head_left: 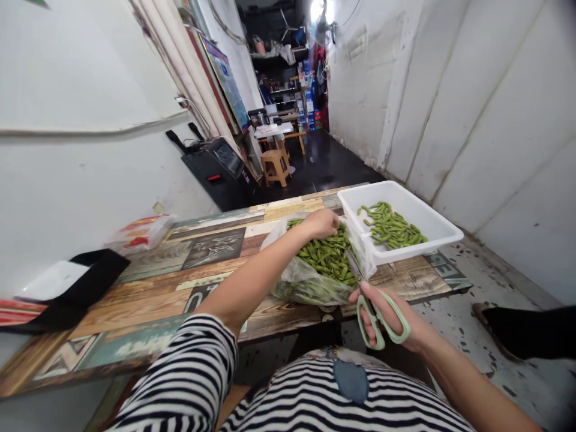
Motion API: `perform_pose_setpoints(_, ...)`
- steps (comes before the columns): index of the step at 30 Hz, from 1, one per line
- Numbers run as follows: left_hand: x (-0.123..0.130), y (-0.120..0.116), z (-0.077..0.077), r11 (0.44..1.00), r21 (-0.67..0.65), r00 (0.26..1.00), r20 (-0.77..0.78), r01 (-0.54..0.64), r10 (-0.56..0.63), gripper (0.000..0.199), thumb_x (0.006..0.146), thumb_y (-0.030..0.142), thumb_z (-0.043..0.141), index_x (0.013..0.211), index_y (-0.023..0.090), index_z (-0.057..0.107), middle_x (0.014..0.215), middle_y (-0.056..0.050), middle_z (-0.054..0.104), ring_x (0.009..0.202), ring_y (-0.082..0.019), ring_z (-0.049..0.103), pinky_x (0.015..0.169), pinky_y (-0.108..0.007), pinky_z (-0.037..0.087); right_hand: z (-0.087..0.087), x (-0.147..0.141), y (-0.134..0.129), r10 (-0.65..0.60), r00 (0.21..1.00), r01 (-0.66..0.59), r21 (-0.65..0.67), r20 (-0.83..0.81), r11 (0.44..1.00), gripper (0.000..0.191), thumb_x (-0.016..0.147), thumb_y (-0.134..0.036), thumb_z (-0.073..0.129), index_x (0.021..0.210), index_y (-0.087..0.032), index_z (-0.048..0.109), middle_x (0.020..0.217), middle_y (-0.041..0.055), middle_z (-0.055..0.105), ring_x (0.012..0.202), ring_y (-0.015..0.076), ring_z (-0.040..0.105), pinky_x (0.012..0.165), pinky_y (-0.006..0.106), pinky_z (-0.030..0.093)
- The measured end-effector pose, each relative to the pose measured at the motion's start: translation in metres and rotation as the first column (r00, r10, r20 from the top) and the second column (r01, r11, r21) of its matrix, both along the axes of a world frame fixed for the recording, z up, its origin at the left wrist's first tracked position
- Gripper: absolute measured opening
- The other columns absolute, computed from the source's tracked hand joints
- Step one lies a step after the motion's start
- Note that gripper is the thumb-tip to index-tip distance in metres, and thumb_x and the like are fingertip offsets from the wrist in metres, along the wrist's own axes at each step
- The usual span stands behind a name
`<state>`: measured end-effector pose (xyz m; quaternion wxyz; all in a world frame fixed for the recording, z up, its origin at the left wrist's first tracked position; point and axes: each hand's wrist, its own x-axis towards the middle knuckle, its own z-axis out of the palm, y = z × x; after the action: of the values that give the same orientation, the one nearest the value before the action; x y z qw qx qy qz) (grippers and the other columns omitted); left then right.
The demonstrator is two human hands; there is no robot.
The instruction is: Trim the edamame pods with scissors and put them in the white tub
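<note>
My left hand (322,224) reaches over a clear plastic bag (297,292) full of green edamame pods (326,258). Its fingers are curled down and together at the top of the pods; whatever they pinch is hidden. In my right hand (413,321) is a pair of scissors (353,264) with pale green handles, fingers and thumb around the loops. The blades point up and away from me, over the right side of the bag. A white plastic tray (438,231) holding a loose pile of edamame pods (393,228) stands just right of the bag.
The wood-patterned table (252,246) runs from lower left to right. On its left lie a red-and-clear plastic package (141,233) and a black holder (101,276). Beyond stand a black machine (220,165) and a stool (274,165). A dark-clothed leg (531,330) shows at right.
</note>
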<state>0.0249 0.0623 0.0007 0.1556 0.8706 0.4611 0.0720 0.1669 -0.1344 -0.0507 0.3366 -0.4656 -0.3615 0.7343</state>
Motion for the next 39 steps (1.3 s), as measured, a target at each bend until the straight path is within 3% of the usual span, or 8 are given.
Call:
perform_pose_setpoints(2, -0.014, -0.004, -0.012, 0.999, -0.049, 0.993, -0.118, 0.007, -0.013, 0.019, 0.066, 0.016, 0.065, 0.083, 0.015, 0.071, 0.083, -0.004, 0.069, 0.08, -0.018, 0.061, 0.072, -0.024, 0.044, 0.0, 0.001, 0.003, -0.006, 0.999, 0.005, -0.019, -0.043, 1.0, 0.045, 0.082, -0.061, 0.045, 0.088, -0.017, 0.053, 0.05, -0.0049, 0.051, 0.038, 0.0118, 0.051, 0.041, 0.027, 0.049)
perform_pose_setpoints(5, -0.027, -0.013, -0.021, 0.997, -0.066, 0.999, -0.002, -0.041, 0.041, 0.019, 0.069, 0.021, 0.064, 0.086, 0.014, 0.07, 0.083, -0.004, 0.069, 0.075, -0.015, 0.061, 0.066, -0.023, 0.042, -0.001, 0.0, 0.008, -0.006, 0.997, 0.003, -0.048, -0.082, 0.999, 0.046, 0.084, -0.061, 0.039, 0.09, -0.017, 0.053, 0.054, -0.0034, 0.053, 0.043, 0.0128, 0.054, 0.049, 0.032, 0.053)
perform_pose_setpoints(11, -0.032, -0.039, -0.014, 0.953, -0.302, 0.918, 0.371, -0.024, 0.141, 0.028, 0.063, 0.031, 0.071, 0.079, 0.009, 0.071, 0.073, -0.005, 0.069, 0.067, -0.013, 0.059, 0.062, -0.021, 0.043, 0.005, -0.006, 0.011, 0.021, 0.999, -0.022, 0.031, 0.035, 0.999, 0.045, 0.082, -0.062, 0.043, 0.088, -0.018, 0.05, 0.051, -0.0045, 0.051, 0.04, 0.013, 0.053, 0.042, 0.028, 0.05)
perform_pose_setpoints(17, -0.033, -0.063, -0.013, 0.926, -0.378, 0.912, 0.382, 0.004, 0.151, 0.025, 0.062, 0.032, 0.071, 0.074, 0.01, 0.071, 0.064, -0.003, 0.067, 0.061, -0.012, 0.057, 0.056, -0.02, 0.04, 0.013, -0.013, 0.014, 0.027, 0.982, -0.046, 0.095, 0.189, 0.994, 0.046, 0.079, -0.064, 0.045, 0.081, -0.018, 0.05, 0.044, -0.0063, 0.046, 0.032, 0.0113, 0.048, 0.033, 0.022, 0.042)
perform_pose_setpoints(23, -0.042, -0.06, -0.008, 0.92, -0.386, 0.857, 0.45, -0.069, 0.253, 0.021, 0.062, 0.027, 0.072, 0.075, 0.01, 0.07, 0.059, 0.001, 0.062, 0.056, -0.008, 0.051, 0.056, -0.02, 0.037, 0.007, -0.014, 0.017, 0.005, 0.979, -0.018, 0.061, 0.204, 0.998, 0.046, 0.077, -0.064, 0.049, 0.079, -0.018, 0.052, 0.042, -0.0076, 0.043, 0.028, 0.0081, 0.039, 0.028, 0.021, 0.038)
perform_pose_setpoints(28, -0.04, -0.059, -0.002, 0.761, -0.648, 0.637, 0.59, 0.008, 0.496, 0.015, 0.067, 0.02, 0.071, 0.074, 0.009, 0.062, 0.058, 0.002, 0.058, 0.047, -0.003, 0.045, 0.05, -0.017, 0.036, 0.007, -0.013, 0.014, 0.038, 0.999, -0.037, 0.024, -0.036, 0.999, 0.047, 0.082, -0.063, 0.042, 0.087, -0.018, 0.052, 0.051, -0.0044, 0.052, 0.038, 0.0118, 0.051, 0.041, 0.027, 0.048)
perform_pose_setpoints(32, -0.036, -0.061, -0.007, 0.601, -0.781, 0.591, 0.568, 0.168, 0.573, 0.018, 0.067, 0.019, 0.073, 0.071, 0.007, 0.06, 0.065, -0.005, 0.065, 0.053, -0.005, 0.057, 0.056, -0.018, 0.045, 0.006, -0.016, 0.013, 0.024, 0.999, -0.022, 0.055, -0.031, 0.998, 0.047, 0.081, -0.063, 0.044, 0.089, -0.017, 0.051, 0.051, -0.0033, 0.054, 0.039, 0.013, 0.053, 0.042, 0.027, 0.048)
perform_pose_setpoints(39, -0.031, -0.073, -0.018, 0.569, -0.802, 0.525, 0.568, 0.181, 0.634, 0.024, 0.066, 0.019, 0.076, 0.07, 0.007, 0.056, 0.065, -0.007, 0.067, 0.054, -0.009, 0.062, 0.058, -0.021, 0.052, 0.006, -0.021, 0.012, -0.001, 1.0, -0.002, 0.11, 0.023, 0.994, 0.05, 0.079, -0.065, 0.043, 0.089, -0.017, 0.051, 0.046, -0.005, 0.051, 0.034, 0.0122, 0.05, 0.036, 0.024, 0.044)
